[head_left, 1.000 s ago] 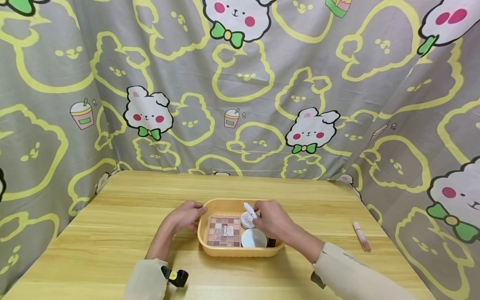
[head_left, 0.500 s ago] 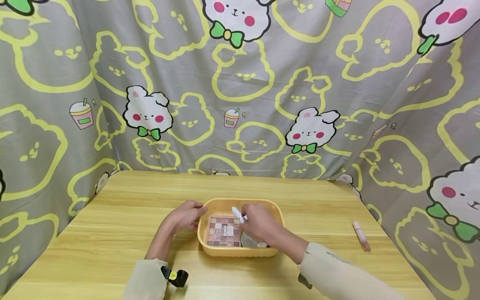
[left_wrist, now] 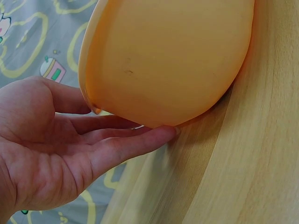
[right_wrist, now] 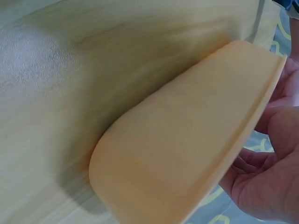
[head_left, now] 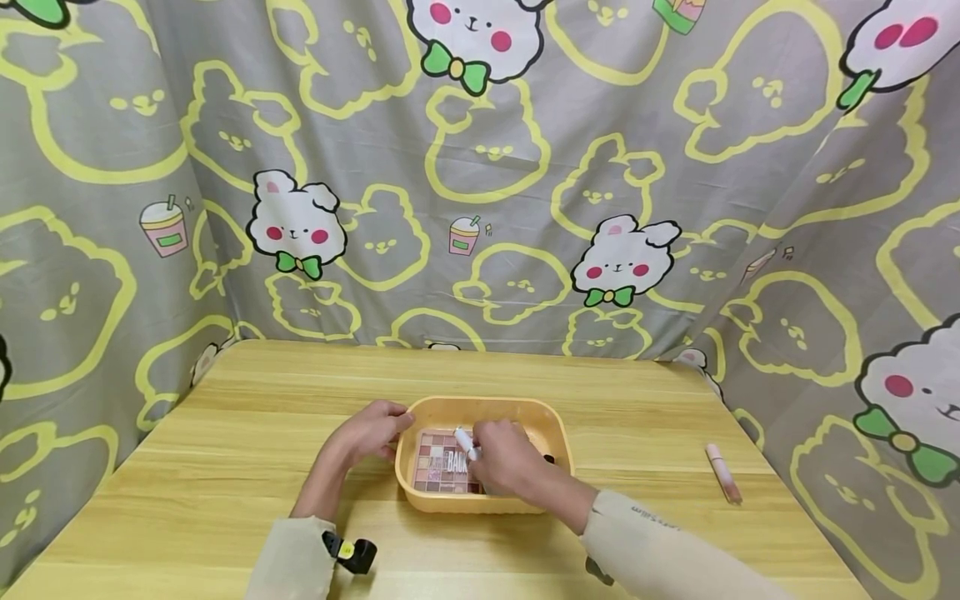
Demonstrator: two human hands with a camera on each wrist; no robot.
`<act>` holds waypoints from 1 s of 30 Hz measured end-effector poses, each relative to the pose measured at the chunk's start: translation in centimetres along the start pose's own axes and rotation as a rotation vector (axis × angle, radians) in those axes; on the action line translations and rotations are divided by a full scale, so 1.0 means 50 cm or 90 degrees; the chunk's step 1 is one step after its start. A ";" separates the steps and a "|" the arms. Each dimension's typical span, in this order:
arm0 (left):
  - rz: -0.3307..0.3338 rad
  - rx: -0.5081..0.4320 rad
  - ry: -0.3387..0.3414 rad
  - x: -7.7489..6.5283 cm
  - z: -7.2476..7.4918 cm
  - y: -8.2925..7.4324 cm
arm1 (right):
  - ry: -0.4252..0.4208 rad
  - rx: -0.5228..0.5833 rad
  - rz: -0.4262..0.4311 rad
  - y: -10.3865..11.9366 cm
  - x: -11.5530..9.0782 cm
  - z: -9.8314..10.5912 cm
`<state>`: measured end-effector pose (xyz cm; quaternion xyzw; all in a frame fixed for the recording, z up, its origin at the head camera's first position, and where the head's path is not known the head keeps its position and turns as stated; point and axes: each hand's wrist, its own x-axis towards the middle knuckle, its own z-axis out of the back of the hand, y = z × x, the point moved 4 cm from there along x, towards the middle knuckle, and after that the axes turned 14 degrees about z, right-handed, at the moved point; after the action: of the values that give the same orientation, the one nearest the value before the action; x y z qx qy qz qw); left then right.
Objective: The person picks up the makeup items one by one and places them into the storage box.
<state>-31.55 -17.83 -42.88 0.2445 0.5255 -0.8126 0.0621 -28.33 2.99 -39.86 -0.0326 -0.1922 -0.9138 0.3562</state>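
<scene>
A yellow plastic basket (head_left: 480, 407) stands on the table. My left hand (head_left: 375, 429) grips its left end; in the left wrist view the thumb is at the rim and the fingers lie against the outer wall (left_wrist: 173, 60). Inside, an eyeshadow palette (head_left: 435, 462) lies flat on the left. Above the palette's right part, my right hand (head_left: 504, 457) pinches a slim white cosmetic tube (head_left: 466, 443), tilted. That hand hides most of the basket's right half, where a small dark item (head_left: 549, 459) peeks out. The right wrist view shows the basket's outer wall (right_wrist: 177, 126) before the hand.
A pink lip gloss tube (head_left: 722, 473) lies on the wooden table (head_left: 630, 392) to the right of the basket. A grey patterned curtain (head_left: 495, 208) hangs behind the table and along both sides.
My right hand has moved left inside the basket with the white tube, from above the round compacts to the palette's right part. The left hand and basket have stayed in place.
</scene>
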 end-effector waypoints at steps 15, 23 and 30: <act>0.000 0.002 -0.003 0.004 0.001 0.002 | -0.003 -0.014 0.031 0.015 0.005 -0.016; -0.006 0.002 0.006 0.003 0.001 0.002 | 0.018 -0.003 0.011 0.021 0.007 -0.024; 0.002 -0.001 -0.004 0.005 0.000 0.003 | 0.037 -0.013 -0.015 0.019 0.006 -0.031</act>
<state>-31.73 -17.85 -43.10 0.2428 0.5256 -0.8127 0.0657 -27.81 1.57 -40.90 -0.0071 -0.1728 -0.9204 0.3506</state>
